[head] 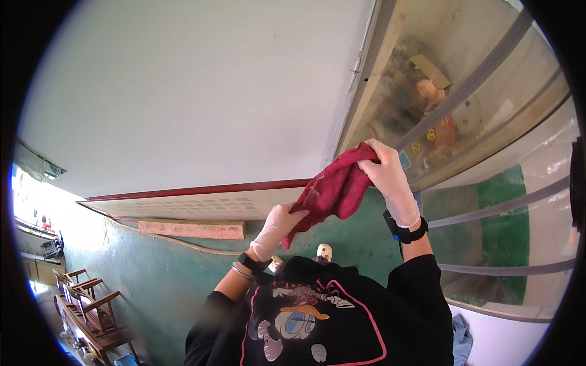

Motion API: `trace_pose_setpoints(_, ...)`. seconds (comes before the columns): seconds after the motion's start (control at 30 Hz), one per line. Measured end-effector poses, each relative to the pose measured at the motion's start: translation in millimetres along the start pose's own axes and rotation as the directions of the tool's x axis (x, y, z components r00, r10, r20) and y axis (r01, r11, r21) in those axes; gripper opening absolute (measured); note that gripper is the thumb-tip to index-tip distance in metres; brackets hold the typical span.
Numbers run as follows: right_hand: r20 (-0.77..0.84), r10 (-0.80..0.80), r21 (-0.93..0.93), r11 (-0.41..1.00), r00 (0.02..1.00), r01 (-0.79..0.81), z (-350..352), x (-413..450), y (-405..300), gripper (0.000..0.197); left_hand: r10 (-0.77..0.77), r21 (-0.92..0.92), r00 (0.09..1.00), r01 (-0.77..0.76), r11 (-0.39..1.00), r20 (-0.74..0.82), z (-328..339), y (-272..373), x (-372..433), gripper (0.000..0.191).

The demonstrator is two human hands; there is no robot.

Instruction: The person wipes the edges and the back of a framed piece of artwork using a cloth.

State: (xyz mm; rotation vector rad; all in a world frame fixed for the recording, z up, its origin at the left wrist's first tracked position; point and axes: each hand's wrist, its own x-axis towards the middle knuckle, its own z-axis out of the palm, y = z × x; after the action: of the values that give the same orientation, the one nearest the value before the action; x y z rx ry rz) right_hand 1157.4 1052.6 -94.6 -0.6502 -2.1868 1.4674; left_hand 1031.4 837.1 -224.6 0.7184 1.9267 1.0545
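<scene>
A dark red cloth point(332, 190) is stretched slantwise between my two hands in front of my body. My left hand point(280, 228), in a thin whitish glove, grips its lower left end, and a narrow tail hangs below the fingers. At the upper right end, my right hand point(389, 176) pinches the cloth between thumb and fingers, gloved likewise. Pale marks show on the fabric. Behind the cloth stand a large white panel with a red lower edge point(201, 190) and a glass-fronted partition. Dark bands circle both wrists.
A long pinkish block point(192, 228) lies on the green floor point(151, 274) by a pale hose point(201, 249). Wooden chairs point(98, 302) and a wooden table point(82, 327) stand at lower left. Grey-framed glass panes point(499, 215) rise at right, with assorted items behind the upper glass.
</scene>
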Motion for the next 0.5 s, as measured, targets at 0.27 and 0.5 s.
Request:
trace_pose_setpoints(0.27, -0.047, 0.109, 0.150, 0.983, 0.993, -0.101, -3, -8, 16, 0.016, 0.008, -0.395, 0.972, 0.087, 0.915, 0.234, -29, -7, 3, 0.036)
trace_pose_setpoints(0.5, 0.023, -0.217, -0.013, 0.976, 0.976, 0.217, 21, -23, 32, 0.035, -0.020, -0.641, 0.999, 0.041, 0.766, 0.040, -24, -2, 6, 0.036)
